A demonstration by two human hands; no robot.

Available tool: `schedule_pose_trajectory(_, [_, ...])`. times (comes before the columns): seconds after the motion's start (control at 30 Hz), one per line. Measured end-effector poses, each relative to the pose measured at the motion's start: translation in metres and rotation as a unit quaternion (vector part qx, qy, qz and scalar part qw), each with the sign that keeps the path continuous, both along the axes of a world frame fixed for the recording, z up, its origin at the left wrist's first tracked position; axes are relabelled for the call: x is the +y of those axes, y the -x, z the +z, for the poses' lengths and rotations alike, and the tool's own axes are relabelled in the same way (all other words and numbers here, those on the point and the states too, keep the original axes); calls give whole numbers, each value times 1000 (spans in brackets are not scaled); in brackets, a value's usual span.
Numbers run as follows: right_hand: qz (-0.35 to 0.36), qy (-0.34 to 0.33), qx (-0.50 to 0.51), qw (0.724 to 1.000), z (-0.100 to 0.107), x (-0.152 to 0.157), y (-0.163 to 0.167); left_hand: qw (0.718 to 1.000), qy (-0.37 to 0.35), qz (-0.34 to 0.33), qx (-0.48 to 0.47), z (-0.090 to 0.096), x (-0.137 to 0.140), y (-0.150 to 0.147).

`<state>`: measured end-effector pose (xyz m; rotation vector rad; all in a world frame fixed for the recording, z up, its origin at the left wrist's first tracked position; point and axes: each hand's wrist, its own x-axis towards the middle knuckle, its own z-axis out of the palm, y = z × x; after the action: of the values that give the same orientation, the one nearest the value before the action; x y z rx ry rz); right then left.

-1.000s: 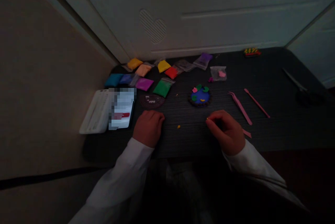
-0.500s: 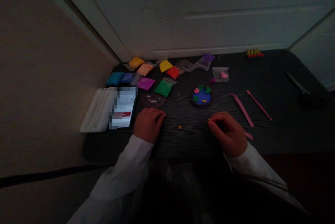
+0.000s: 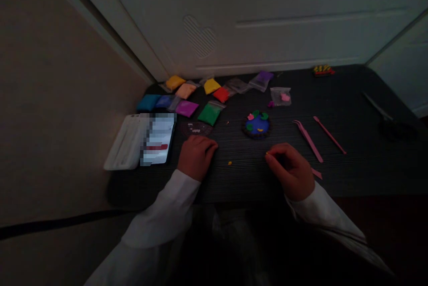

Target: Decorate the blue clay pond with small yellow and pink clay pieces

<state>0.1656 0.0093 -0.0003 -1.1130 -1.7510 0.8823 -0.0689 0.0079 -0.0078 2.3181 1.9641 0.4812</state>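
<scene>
My right hand [image 3: 290, 170] pinches a tiny yellow piece of clay [image 3: 267, 153] between thumb and forefinger, just above the dark table. My left hand [image 3: 196, 157] rests palm down on the table, fingers curled together and thumb against the forefinger; nothing shows in it. Between the hands lies a small yellow clay bit [image 3: 229, 163]. Beyond them sits a round clay pond [image 3: 257, 125] with a blue middle, brown rim, green leaves, a pink flower and a yellow shape. A clear half-round sheet [image 3: 204, 129] lies just behind my left hand.
Bags of coloured clay, one a green bag [image 3: 210, 113], line the back. A phone [image 3: 158, 139] and white case [image 3: 123, 143] lie left. Pink tweezers [image 3: 309, 141], a thin pink tool [image 3: 329, 134], a pink strip [image 3: 316, 173] and scissors [image 3: 384, 112] lie right.
My left hand has slid a little to the right, closer to the yellow bit on the table. My right hand keeps its pinch almost in the same place.
</scene>
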Motion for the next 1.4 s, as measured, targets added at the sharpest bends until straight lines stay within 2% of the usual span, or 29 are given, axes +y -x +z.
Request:
schedule_pose_trajectory(0.3, [2,-8,14,1000,-2,1,1,995,9,15,101,5,3,-9])
schedule_pose_trajectory(0.37, [2,-9,12,1000,-2,1,0,997,5,0,79,5,2,-1])
schedule_pose_trajectory(0.43, [1,-9,11,1000,-2,1,0,1000,-9,1,18,6,-1,13])
schedule_pose_trajectory(0.5, [4,-5,9,1000,-1,1,0,997,-41,54,-35,5,-7,27])
schedule_pose_trajectory(0.57, [7,-4,6,1000,-1,1,0,994,-41,81,-63,4,-13,35])
schedule_pose_trajectory(0.7, [2,-3,5,1000,-1,0,1,996,-1,53,-77,0,-20,29])
schedule_pose_trajectory(0.93, [6,3,-1,1000,0,0,1,997,-18,48,-52,-1,-11,13])
schedule_pose_trajectory(1.4, [6,3,-10,1000,2,0,2,1000,-19,21,7,-3,-8,11])
